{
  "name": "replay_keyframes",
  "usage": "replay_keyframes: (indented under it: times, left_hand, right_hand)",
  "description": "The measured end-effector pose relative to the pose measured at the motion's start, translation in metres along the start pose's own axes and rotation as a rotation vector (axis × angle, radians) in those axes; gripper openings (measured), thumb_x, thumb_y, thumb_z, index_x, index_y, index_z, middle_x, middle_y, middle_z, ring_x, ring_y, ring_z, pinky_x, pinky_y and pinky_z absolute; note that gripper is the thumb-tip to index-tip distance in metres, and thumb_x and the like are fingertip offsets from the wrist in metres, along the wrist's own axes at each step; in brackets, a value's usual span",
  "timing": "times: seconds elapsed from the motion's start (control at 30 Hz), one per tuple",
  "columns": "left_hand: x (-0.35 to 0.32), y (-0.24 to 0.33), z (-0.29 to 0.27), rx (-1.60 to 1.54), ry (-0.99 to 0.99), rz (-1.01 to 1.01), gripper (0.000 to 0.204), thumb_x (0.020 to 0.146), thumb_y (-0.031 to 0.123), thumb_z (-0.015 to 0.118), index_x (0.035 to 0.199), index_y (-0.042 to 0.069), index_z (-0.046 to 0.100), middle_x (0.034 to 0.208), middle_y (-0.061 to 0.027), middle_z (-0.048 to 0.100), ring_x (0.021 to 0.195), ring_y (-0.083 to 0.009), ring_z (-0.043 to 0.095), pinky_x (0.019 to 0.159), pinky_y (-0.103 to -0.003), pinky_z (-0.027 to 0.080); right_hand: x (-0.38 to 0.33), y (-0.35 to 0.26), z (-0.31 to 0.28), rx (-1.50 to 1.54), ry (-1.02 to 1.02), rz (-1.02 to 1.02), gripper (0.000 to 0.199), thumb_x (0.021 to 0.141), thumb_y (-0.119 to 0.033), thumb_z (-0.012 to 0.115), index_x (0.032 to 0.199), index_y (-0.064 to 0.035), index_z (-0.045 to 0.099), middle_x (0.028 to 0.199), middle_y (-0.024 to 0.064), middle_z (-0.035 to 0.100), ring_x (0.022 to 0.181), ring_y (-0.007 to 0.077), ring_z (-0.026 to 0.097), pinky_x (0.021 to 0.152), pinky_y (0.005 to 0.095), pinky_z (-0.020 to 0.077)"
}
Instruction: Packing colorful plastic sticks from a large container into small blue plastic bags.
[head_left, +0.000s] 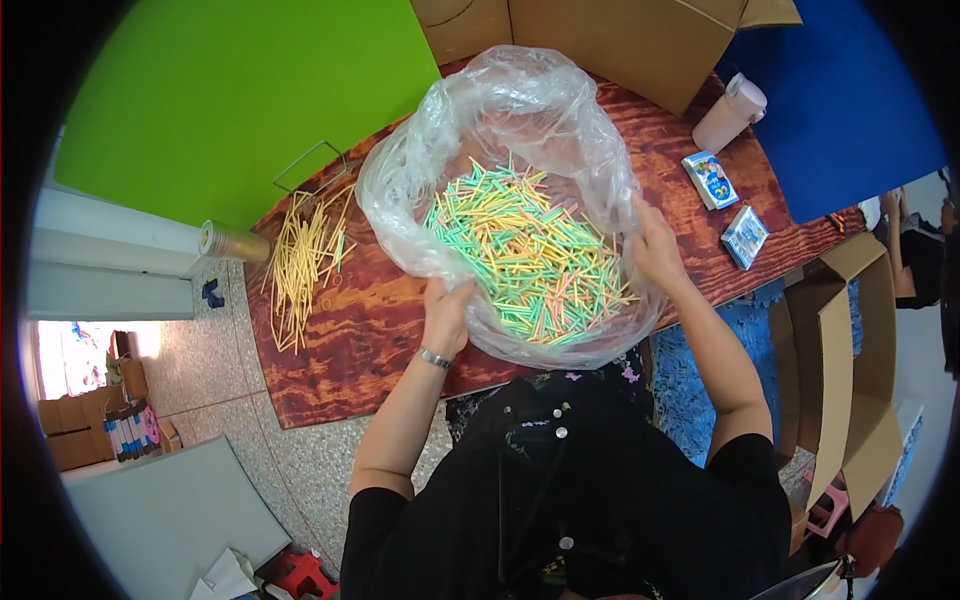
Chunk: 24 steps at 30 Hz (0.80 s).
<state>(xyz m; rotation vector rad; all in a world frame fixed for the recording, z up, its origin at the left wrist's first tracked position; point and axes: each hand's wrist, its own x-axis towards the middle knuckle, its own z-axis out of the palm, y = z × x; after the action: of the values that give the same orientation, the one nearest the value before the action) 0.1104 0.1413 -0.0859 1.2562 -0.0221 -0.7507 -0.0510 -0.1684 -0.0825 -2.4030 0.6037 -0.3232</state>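
A large see-through plastic bag (400, 215) lies wide open on the table, its rim rolled and crumpled outward. Inside it is a heap of short, thin pastel sticks (530, 255) in yellow, green and pink. My left hand (447, 315) grips the bag's near-left edge, fingers tucked behind the plastic. On the opposite side, my right hand (655, 245) has its fingers closed on the bag's right edge. Left of the bag, a loose bundle of longer yellowish sticks (300, 265) is spread on the wood, nearest to my left hand.
The red-brown patterned table (350, 370) has a clear cylindrical tub (233, 242) and a wire stand (310, 165) at its left. Two small boxes (711, 180) and a pink bottle (730, 113) stand right. Cardboard boxes (610, 40) sit behind; an open carton (835, 350) is at right.
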Motion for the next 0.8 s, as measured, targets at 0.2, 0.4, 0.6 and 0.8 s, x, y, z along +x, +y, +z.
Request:
replay_keyframes:
  times: [0.2, 0.4, 0.6, 0.8]
  left_hand:
    - [0.032, 0.001, 0.032, 0.077, -0.079, -0.043, 0.037, 0.088, -0.003, 0.054, 0.124, 0.0, 0.047, 0.113, -0.0093, 0.061, 0.101, -0.0205, 0.061, 0.085, -0.034, 0.051]
    - [0.056, -0.023, 0.065, 0.172, -0.222, -0.056, 0.036, 0.088, -0.001, 0.056, 0.123, 0.001, 0.048, 0.112, -0.0079, 0.061, 0.1, -0.0176, 0.06, 0.084, -0.032, 0.05]
    - [0.043, -0.033, 0.088, 0.149, -0.292, -0.028, 0.037, 0.086, 0.003, 0.059, 0.123, -0.001, 0.052, 0.114, -0.0102, 0.06, 0.105, -0.0191, 0.057, 0.09, -0.032, 0.046]
    - [0.0, -0.004, 0.027, 0.073, -0.226, 0.222, 0.065, 0.081, -0.01, 0.057, 0.14, 0.001, 0.033, 0.135, -0.0106, 0.046, 0.123, -0.0216, 0.046, 0.103, -0.033, 0.038]
  right_hand:
    - [0.008, 0.008, -0.034, 0.141, 0.225, 0.069, 0.055, 0.076, 0.007, 0.041, 0.13, 0.0017, 0.05, 0.131, 0.0209, 0.054, 0.126, 0.0299, 0.049, 0.108, 0.0342, 0.0337]
    - [-0.033, 0.019, -0.074, 0.205, 0.298, 0.13, 0.058, 0.074, 0.008, 0.036, 0.129, 0.0032, 0.051, 0.13, 0.0185, 0.055, 0.127, 0.0274, 0.047, 0.109, 0.0323, 0.0314]
    - [-0.074, 0.014, -0.097, 0.142, 0.351, 0.228, 0.06, 0.073, 0.008, 0.035, 0.13, 0.002, 0.051, 0.13, 0.0179, 0.054, 0.125, 0.0286, 0.049, 0.108, 0.0332, 0.0321]
    - [-0.054, 0.022, -0.089, -0.109, 0.377, 0.157, 0.054, 0.08, 0.003, 0.042, 0.133, -0.0025, 0.048, 0.127, 0.0218, 0.054, 0.122, 0.0368, 0.049, 0.106, 0.0376, 0.0356]
